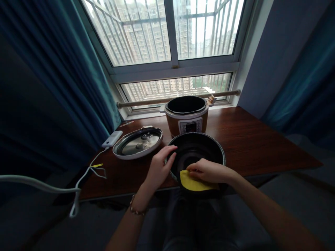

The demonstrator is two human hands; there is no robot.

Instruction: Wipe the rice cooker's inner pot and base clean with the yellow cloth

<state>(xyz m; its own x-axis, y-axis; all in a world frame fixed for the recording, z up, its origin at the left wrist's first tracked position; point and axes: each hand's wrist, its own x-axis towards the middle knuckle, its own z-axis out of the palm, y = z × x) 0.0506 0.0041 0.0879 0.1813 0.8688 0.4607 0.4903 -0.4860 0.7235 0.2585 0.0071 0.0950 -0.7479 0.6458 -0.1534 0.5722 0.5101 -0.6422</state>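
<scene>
Holding yellow cloth (192,183), at black pot's (209,148) near edge, open cooker (173,123) behind

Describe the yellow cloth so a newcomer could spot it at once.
Find the brown table under the window, then the round black pot at its near edge. The right hand holds the cloth at the pot's near side; it is far bigger than the yellow tie on the white cable.
</scene>
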